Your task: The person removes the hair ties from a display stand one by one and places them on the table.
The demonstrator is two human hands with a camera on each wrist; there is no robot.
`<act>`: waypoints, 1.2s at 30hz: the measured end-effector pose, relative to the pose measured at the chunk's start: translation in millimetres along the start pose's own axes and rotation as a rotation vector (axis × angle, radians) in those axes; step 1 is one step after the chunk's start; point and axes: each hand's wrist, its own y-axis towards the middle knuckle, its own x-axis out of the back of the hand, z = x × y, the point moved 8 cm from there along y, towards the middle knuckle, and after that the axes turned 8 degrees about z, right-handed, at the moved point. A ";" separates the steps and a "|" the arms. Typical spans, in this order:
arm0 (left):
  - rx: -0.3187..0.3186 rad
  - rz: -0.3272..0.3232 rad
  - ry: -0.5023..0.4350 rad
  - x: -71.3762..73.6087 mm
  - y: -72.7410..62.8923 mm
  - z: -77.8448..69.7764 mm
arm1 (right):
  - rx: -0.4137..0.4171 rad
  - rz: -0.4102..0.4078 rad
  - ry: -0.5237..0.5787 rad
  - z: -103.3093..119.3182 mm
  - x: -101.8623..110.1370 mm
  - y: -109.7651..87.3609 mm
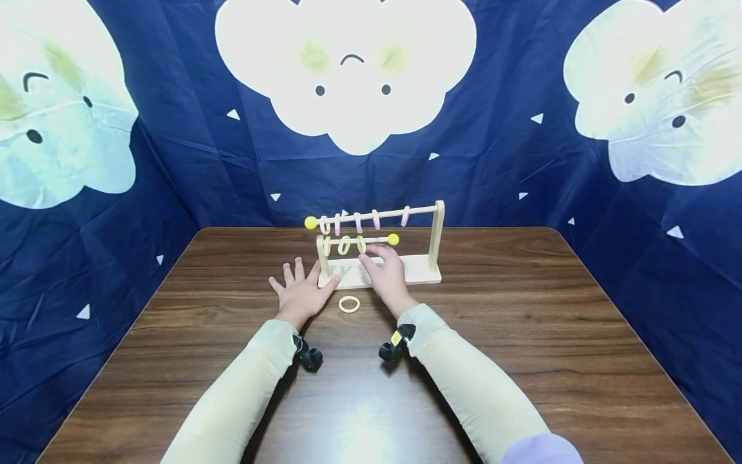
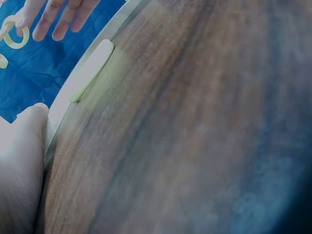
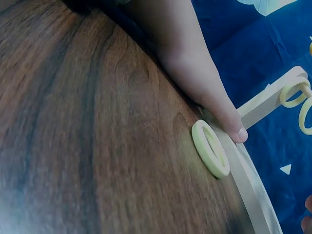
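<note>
A wooden rod stand [image 1: 420, 269] stands near the table's back edge. My right hand [image 1: 390, 278] is at its lower rod [image 1: 378, 240], thumb and fingers pinching a pale yellow ring [image 1: 362, 245] threaded there. Two more yellow rings sit further left on that rod, which ends in a yellow ball [image 1: 393, 239]. My left hand [image 1: 298, 295] lies at the base's left end, fingers spread on the table, thumb [image 3: 238, 132] against the base. A loose pale yellow ring [image 3: 207, 157] lies flat on the table in front of the base, between my hands.
The upper rod [image 1: 391, 213] carries several pink rings and one pale yellow ring at its left, beside a yellow end ball [image 1: 310, 223]. Behind the wooden table [image 1: 493, 335] hangs a dark blue cloth [image 1: 493, 167] with white clouds. Each wrist bears a black camera.
</note>
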 end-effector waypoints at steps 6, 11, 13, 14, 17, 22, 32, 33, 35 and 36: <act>0.007 0.003 0.001 -0.4 0.6 1.0 | -0.008 -0.050 0.010 1.8 2.8 -0.4; 0.009 0.006 0.017 -0.3 1.1 -0.6 | -0.031 -0.089 0.015 0.9 11.5 -2.2; 0.012 0.008 0.019 -0.3 1.1 -0.4 | -0.031 -0.101 0.018 0.9 15.0 -2.7; 0.011 0.010 0.018 -0.4 1.1 -0.4 | -0.031 -0.107 0.016 0.7 16.6 -2.9; 0.009 0.012 0.010 -0.6 1.3 -0.2 | -0.024 -0.126 0.004 0.5 21.6 -2.9; 0.002 0.007 0.002 -1.5 2.4 0.8 | -0.023 -0.153 0.003 -3.2 29.2 -2.8; 0.001 0.004 0.001 -1.8 2.3 1.5 | 0.020 -0.194 0.022 -8.7 40.7 -4.8; 0.002 0.005 0.001 -1.9 2.3 1.5 | 0.027 -0.195 0.021 -8.5 41.7 -5.3; -0.001 0.006 -0.003 -1.8 2.1 1.2 | 0.031 -0.197 0.015 -8.5 43.9 -6.4; -0.003 0.005 -0.005 -1.6 1.9 1.0 | 0.034 -0.201 0.011 -8.4 45.1 -7.0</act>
